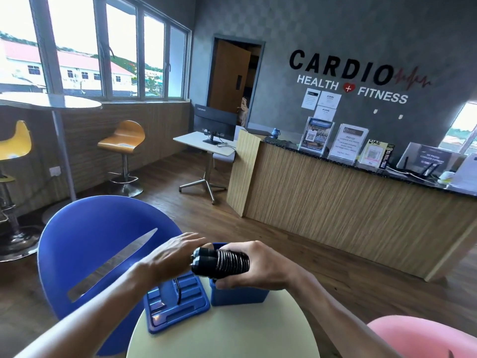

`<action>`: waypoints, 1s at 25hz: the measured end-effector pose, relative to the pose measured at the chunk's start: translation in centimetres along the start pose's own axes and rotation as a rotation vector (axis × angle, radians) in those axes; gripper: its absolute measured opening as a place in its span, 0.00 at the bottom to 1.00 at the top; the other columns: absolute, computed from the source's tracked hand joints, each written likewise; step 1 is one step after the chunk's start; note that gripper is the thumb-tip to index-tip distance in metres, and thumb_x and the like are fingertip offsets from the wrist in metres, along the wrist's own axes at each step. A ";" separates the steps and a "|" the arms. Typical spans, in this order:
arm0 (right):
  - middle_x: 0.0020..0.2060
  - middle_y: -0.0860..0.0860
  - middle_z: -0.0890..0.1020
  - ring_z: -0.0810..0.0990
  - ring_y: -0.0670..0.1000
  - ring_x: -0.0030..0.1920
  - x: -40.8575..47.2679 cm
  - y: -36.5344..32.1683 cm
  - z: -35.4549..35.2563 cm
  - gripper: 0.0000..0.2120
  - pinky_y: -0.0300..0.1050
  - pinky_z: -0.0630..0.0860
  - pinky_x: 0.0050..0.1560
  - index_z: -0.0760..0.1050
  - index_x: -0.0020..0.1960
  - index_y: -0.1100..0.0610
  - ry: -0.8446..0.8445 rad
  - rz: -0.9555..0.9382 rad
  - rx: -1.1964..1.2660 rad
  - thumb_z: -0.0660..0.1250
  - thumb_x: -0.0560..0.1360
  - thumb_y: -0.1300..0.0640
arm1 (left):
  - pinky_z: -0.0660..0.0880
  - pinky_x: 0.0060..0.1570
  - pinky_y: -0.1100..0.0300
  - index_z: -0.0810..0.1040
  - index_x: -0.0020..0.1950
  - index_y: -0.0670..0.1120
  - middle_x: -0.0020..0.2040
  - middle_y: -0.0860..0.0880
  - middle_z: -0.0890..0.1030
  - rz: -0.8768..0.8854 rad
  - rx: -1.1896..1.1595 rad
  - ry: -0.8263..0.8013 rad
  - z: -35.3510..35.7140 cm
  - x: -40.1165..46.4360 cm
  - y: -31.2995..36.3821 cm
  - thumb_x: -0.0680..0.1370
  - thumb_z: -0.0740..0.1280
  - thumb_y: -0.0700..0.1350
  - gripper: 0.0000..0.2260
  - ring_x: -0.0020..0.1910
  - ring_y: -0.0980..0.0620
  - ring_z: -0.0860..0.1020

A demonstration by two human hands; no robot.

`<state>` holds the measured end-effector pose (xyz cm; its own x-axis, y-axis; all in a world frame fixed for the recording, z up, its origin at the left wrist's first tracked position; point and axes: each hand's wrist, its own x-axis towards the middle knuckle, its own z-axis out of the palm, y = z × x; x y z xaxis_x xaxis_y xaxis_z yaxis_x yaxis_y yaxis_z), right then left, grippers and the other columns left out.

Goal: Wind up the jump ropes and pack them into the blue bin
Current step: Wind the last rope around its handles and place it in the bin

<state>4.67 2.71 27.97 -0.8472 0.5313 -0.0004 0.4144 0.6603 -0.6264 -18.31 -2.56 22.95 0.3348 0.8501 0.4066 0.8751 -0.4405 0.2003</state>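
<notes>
Head view, right hand (260,264) gripping black coiled jump rope (222,262), left hand (173,254) seemingly spread

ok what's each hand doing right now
left hand: open, fingers straight, holding nothing
right hand: closed round the wound jump rope above the blue bin

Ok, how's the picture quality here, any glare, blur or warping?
Head view: the windows are blown out white; wide-angle warping bends the reception counter; the left hand is slightly motion-smeared; the wound jump rope in the right hand stays fairly sharp, glinting on its coils.
</notes>
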 end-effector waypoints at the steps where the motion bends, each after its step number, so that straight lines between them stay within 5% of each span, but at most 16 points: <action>1: 0.47 0.51 0.83 0.81 0.53 0.48 -0.2 -0.1 -0.2 0.23 0.58 0.77 0.53 0.79 0.57 0.50 -0.021 -0.015 0.001 0.78 0.68 0.41 | 0.71 0.49 0.64 0.78 0.48 0.51 0.42 0.57 0.77 0.073 0.106 0.009 -0.5 0.4 -0.1 0.77 0.67 0.44 0.02 0.42 0.59 0.74; 7: 0.43 0.46 0.82 0.80 0.46 0.44 -1.0 -0.8 -0.7 0.22 0.51 0.77 0.49 0.77 0.57 0.46 -0.093 -0.058 -0.182 0.77 0.68 0.39 | 0.72 0.55 0.61 0.74 0.42 0.50 0.43 0.54 0.77 0.317 0.418 -0.082 -1.4 2.3 0.4 0.82 0.56 0.49 0.12 0.47 0.52 0.75; 10: 0.46 0.42 0.82 0.79 0.43 0.47 -1.3 -0.9 -0.2 0.25 0.44 0.76 0.51 0.75 0.60 0.41 -0.125 0.039 -0.335 0.75 0.67 0.34 | 0.65 0.67 0.57 0.75 0.40 0.52 0.42 0.54 0.78 0.387 0.596 -0.127 -1.7 3.0 1.1 0.79 0.64 0.45 0.08 0.49 0.52 0.77; 12: 0.49 0.41 0.82 0.79 0.45 0.50 -1.2 -0.6 -0.1 0.28 0.44 0.75 0.53 0.74 0.63 0.39 -0.124 0.103 -0.396 0.73 0.67 0.31 | 0.69 0.67 0.53 0.76 0.36 0.53 0.37 0.56 0.78 0.377 0.706 -0.171 -2.6 3.5 1.8 0.72 0.70 0.42 0.08 0.43 0.53 0.78; 14: 0.52 0.41 0.82 0.79 0.46 0.52 -0.9 -0.1 0.0 0.30 0.47 0.76 0.55 0.73 0.65 0.39 -0.117 0.131 -0.418 0.72 0.67 0.29 | 0.77 0.51 0.56 0.77 0.34 0.52 0.32 0.56 0.78 0.287 0.748 -0.243 -3.7 3.9 3.2 0.69 0.73 0.43 0.08 0.35 0.53 0.79; 16: 0.53 0.44 0.82 0.79 0.49 0.54 -0.5 0.5 0.5 0.31 0.48 0.76 0.56 0.71 0.66 0.39 -0.099 0.144 -0.464 0.71 0.67 0.29 | 0.72 0.40 0.58 0.80 0.42 0.49 0.41 0.52 0.82 0.171 0.784 -0.376 -4.0 4.1 5.3 0.75 0.67 0.41 0.05 0.41 0.49 0.82; 19: 0.53 0.47 0.84 0.81 0.53 0.54 0.3 1.4 1.9 0.32 0.48 0.75 0.53 0.72 0.65 0.41 -0.037 0.148 -0.568 0.71 0.67 0.29 | 0.68 0.41 0.56 0.80 0.51 0.46 0.52 0.47 0.82 -0.011 0.827 -0.526 -3.0 4.7 7.0 0.79 0.60 0.38 0.10 0.52 0.45 0.80; 25: 0.51 0.48 0.84 0.82 0.55 0.52 1.5 2.9 2.8 0.28 0.49 0.75 0.48 0.73 0.61 0.44 0.177 0.164 -0.619 0.70 0.67 0.31 | 0.69 0.41 0.56 0.79 0.52 0.44 0.53 0.46 0.80 -0.361 0.576 -0.449 -2.4 5.2 8.3 0.77 0.62 0.40 0.08 0.53 0.45 0.80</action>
<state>3.69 3.91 23.98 -0.7113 0.6952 0.1034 0.6926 0.7184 -0.0653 -10.12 -2.53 28.86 -0.0015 0.9999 -0.0162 0.9574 -0.0033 -0.2887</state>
